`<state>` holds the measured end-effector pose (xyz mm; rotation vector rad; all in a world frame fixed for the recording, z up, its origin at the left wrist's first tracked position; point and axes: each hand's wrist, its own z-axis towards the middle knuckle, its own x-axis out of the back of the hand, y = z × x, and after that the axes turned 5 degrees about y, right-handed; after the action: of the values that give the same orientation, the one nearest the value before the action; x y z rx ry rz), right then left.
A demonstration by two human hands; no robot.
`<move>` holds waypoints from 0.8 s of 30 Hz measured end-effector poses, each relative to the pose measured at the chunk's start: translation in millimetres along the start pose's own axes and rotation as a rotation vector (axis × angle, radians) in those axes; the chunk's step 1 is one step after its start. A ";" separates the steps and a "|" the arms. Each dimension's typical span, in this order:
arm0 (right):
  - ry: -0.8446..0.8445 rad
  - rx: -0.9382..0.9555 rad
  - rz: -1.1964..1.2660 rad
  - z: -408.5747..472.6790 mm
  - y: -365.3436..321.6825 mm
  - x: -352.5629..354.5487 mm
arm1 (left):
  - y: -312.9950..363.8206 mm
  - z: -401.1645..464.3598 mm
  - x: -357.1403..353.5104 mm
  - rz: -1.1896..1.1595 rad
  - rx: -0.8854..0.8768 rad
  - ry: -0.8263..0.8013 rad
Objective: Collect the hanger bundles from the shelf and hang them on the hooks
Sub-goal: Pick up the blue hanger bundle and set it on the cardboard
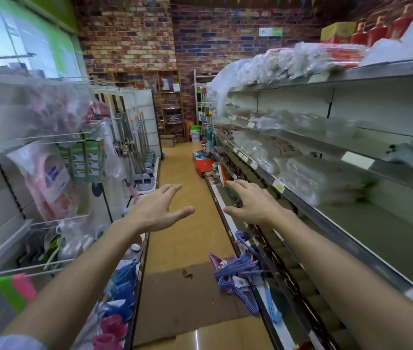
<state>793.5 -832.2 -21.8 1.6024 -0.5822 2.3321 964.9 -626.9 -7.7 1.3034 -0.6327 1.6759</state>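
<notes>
Now, our hands: left hand [157, 210] and right hand [249, 204] reach forward apart, fingers straight, holding nothing.
Hanger bundles [238, 271]: purple, heaped low beside the right shelf [352, 238].
Floor: we see flattened cardboard [187, 299] beneath.
Left side: wire hooks [56, 221] carrying bagged goods [46, 178].

purple hanger bundles [235, 270] heaped on floor

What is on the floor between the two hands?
Only bare yellow floor shows between the left hand and right hand in the head view.
</notes>
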 end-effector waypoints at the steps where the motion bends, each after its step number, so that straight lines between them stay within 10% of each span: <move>1: -0.005 -0.005 -0.008 15.8 0.2 -5.8 | -10.5 14.7 -4.5 -0.007 0.000 -0.002; 24: -0.076 0.011 0.055 380.7 97.5 -164.1 | -161.0 334.2 -153.5 -0.115 0.069 -0.031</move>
<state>1128.2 -1090.6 -72.7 1.7077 -0.6386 2.3256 1274.6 -875.5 -66.8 1.3903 -0.5119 1.5986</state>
